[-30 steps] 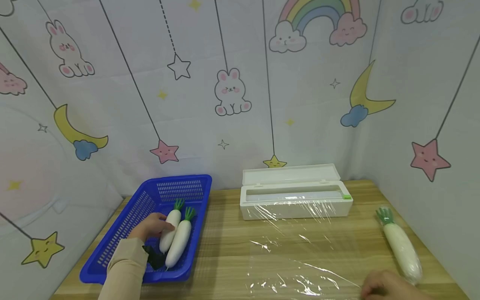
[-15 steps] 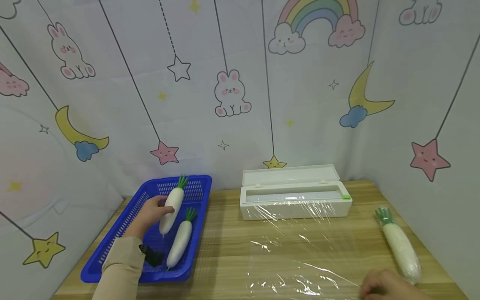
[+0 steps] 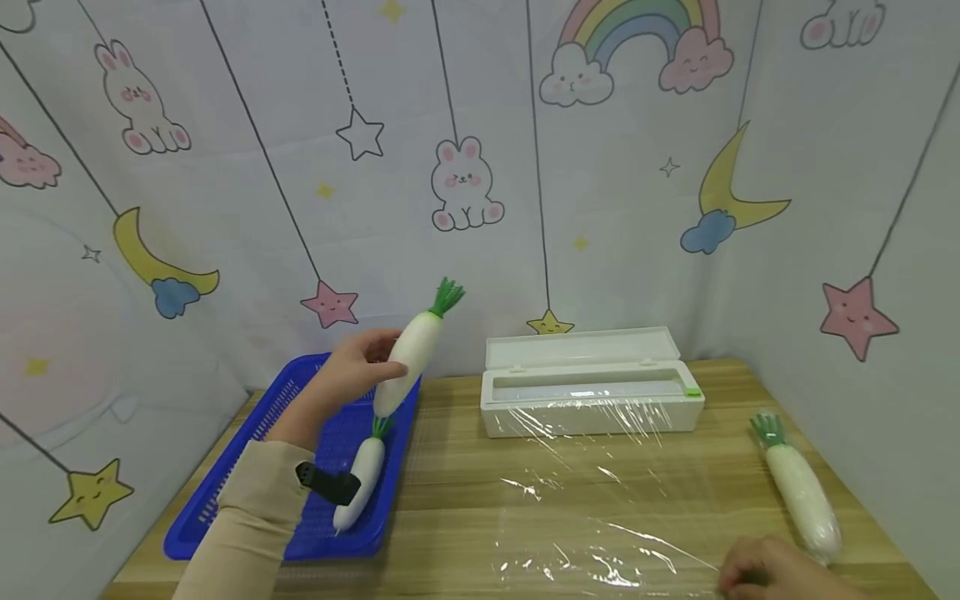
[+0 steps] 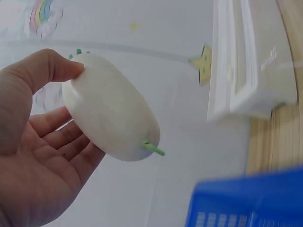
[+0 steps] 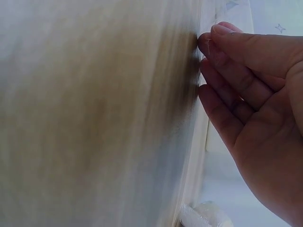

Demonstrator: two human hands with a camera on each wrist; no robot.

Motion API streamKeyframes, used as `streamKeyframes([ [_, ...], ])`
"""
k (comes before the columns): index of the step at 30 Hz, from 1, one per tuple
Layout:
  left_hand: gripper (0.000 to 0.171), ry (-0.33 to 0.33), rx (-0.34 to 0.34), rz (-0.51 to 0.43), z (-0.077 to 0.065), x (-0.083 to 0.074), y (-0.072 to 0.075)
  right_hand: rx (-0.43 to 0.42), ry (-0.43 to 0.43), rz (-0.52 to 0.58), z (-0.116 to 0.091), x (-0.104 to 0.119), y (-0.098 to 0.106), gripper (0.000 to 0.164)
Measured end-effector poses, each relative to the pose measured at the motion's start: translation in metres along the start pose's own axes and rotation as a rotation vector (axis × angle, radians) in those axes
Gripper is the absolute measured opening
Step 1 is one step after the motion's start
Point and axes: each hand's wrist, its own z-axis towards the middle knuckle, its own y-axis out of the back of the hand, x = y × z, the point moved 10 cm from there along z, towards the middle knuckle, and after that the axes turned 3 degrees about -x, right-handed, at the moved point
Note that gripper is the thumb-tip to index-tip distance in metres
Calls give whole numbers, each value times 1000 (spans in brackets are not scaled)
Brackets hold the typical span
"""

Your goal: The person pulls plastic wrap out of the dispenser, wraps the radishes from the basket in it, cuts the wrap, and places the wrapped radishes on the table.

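Note:
A white radish (image 3: 408,354) with green tops is gripped by my left hand (image 3: 360,367), thumb on one side and fingers on the other. It is tilted, held above the blue basket (image 3: 176,542). In the left wrist view the radish's root tip (image 4: 152,148) points away from the palm. A second radish (image 3: 362,483) lies in the basket, partly behind the wrist camera. My right hand (image 3: 776,571) is low at the right, pinching the edge of the cling film (image 3: 600,517) between thumb and index finger. Its other fingertips (image 5: 204,92) rest against the table.
A white cling film box (image 3: 592,417) stands open at the back, film drawn from it across the wooden table (image 3: 450,500). A film-wrapped radish (image 3: 802,500) lies near the right edge. A patterned cloth (image 3: 405,208) hangs behind.
My left hand has lifted one radish out of the basket, moving up and to the right. The other radish stays in the basket. My right hand has barely moved.

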Motion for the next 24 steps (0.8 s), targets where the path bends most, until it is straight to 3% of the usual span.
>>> streamKeyframes([
  [8, 54, -197, 183, -66, 0, -63, -74, 14, -50, 1, 0, -4, 0, 22],
  [11, 54, -246, 272, -82, -4, -78, -105, 7, -65, -10, 0, -4, 1, 21],
  [17, 53, -280, 404, -35, -12, -88, -162, -19, -37, -50, 0, -1, 2, 22],
  [24, 52, -313, 519, 64, -23, -77, -225, -28, -44, -82, -1, -1, 3, 21],
])
